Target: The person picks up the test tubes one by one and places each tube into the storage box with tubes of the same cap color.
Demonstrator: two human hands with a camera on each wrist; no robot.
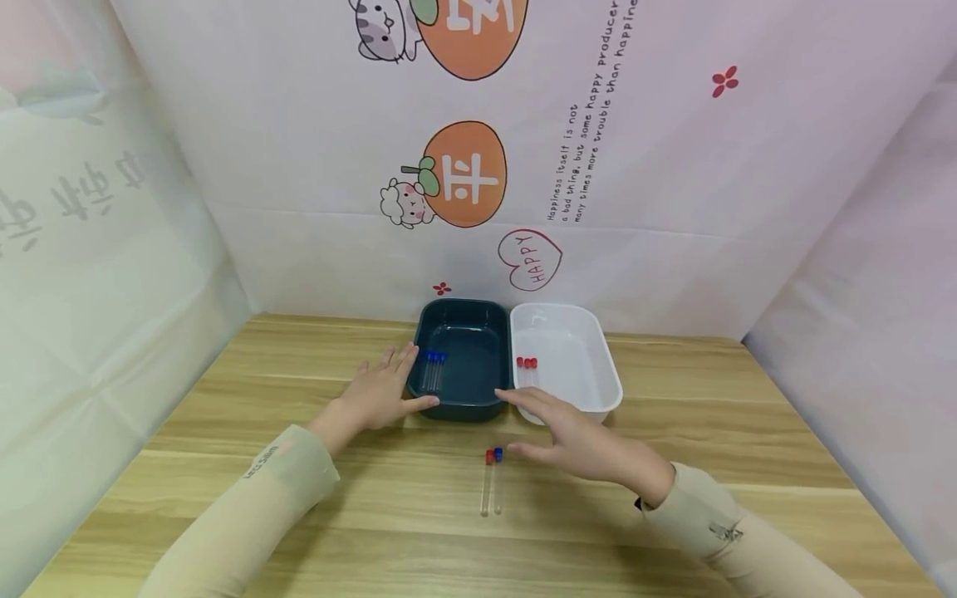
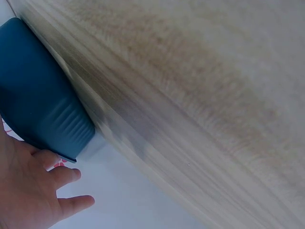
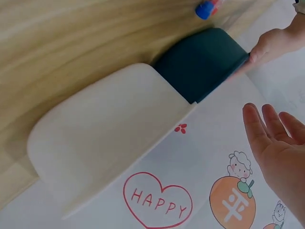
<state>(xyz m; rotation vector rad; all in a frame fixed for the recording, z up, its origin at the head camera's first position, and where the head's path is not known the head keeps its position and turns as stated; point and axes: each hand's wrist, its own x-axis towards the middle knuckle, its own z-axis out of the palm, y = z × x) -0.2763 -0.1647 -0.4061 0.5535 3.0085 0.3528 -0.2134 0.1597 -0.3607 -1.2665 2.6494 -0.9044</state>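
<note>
My left hand (image 1: pixel 374 394) is at the left side of the dark teal tray (image 1: pixel 478 353), fingers extended along its rim and thumb near the front corner. Several clear tubes with blue caps (image 1: pixel 436 357) lie in that tray's left part. Over the near left corner of the white tray (image 1: pixel 579 357) is my right hand (image 1: pixel 576 438), its fingers stretched out and holding nothing. Tubes with red caps (image 1: pixel 527 363) lie inside the white tray, partly hidden by this hand. In front of the trays, a red-capped tube (image 1: pixel 487 486) and a blue-capped tube (image 1: pixel 498 490) lie side by side.
The two trays stand side by side near the back edge of the wood-grain table (image 1: pixel 404 531). A printed cloth (image 1: pixel 658 274) hangs behind them, and pale cloth also covers the left and right sides.
</note>
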